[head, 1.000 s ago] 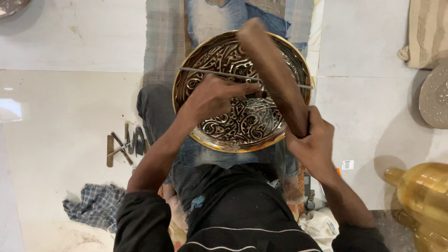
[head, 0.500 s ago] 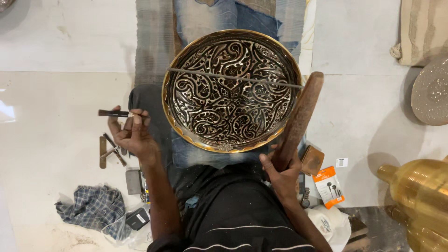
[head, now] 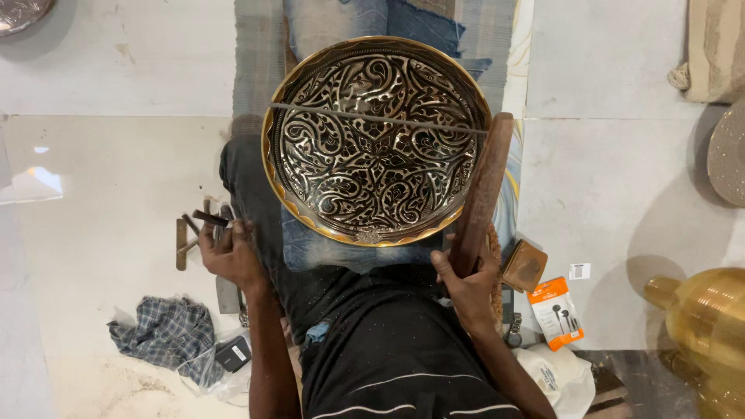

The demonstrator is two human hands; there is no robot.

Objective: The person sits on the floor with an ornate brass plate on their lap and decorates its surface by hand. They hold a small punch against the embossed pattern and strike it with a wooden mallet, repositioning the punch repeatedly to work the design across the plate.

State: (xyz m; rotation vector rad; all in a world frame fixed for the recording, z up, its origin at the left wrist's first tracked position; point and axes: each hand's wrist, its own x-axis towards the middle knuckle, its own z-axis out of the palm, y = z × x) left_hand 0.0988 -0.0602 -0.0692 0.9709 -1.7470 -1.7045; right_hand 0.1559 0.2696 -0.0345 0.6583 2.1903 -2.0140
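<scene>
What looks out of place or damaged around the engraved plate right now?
Nothing looks damaged or spilled. The engraved brass plate rests whole on the lap, a thin rod lying across it. The right hand holds a wooden mallet; the left hand is at the small chisels on the floor.

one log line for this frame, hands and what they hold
left hand: on small metal tools on floor | right hand: grips wooden mallet | engraved brass plate: on lap, untouched

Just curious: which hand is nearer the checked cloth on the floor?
Left. The left hand is just above the checked cloth, among small tools; the right hand grips a wooden mallet across the body.
</scene>
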